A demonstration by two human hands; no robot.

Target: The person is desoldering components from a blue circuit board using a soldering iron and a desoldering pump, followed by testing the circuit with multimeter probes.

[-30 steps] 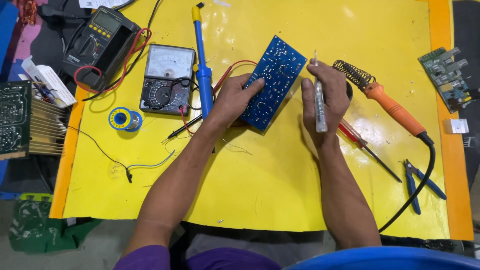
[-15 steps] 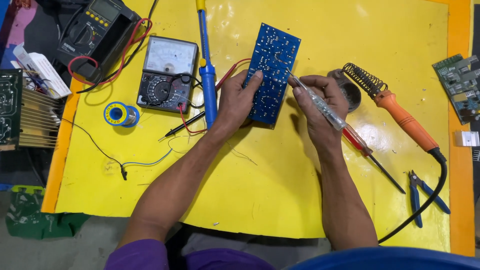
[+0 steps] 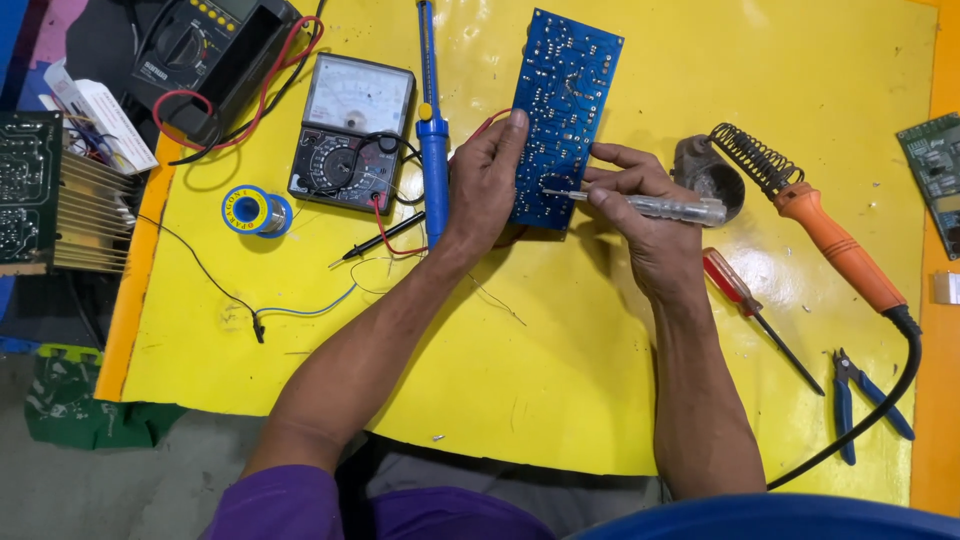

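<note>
1. Nearest the camera: purple sleeve at the bottom edge, both bare forearms reaching up over the yellow tabletop (image 3: pixel 500 400).
2. Right of the right forearm: blue-handled cutters (image 3: pixel 868 395) lie flat, and a red-handled screwdriver (image 3: pixel 750 305) lies slanted just beside the wrist.
3. Left of the left forearm: a loose blue and black wire (image 3: pixel 290 310) and a black probe (image 3: pixel 385 238) lie on the tabletop.
4. Left hand (image 3: pixel 480 190): fingers clenched on the left long edge of the blue circuit board (image 3: pixel 562 110), thumb on its face. The board sits solder side up, slightly tilted, near the middle far part of the tabletop.
5. Right hand (image 3: pixel 650 225): fingers grasping a clear-handled tester screwdriver (image 3: pixel 650 206), held nearly level. Its metal tip touches the lower part of the board.
6. Just beyond the right hand: an orange-handled soldering iron (image 3: pixel 840 250) rests in its coil-spring stand (image 3: pixel 725 165), black cord trailing toward the near right edge.
7. Beside the left hand: a blue desoldering pump (image 3: pixel 432 150) lies upright in the view, with a roll of solder (image 3: pixel 252 210) further left.
8. Farther back: an analogue multimeter (image 3: pixel 350 130), then a black digital meter (image 3: pixel 215 55) with red leads at the far left corner.
9. Edges: a green board with heat sink (image 3: pixel 50 190) at left, another green board (image 3: pixel 935 165) at right.
</note>
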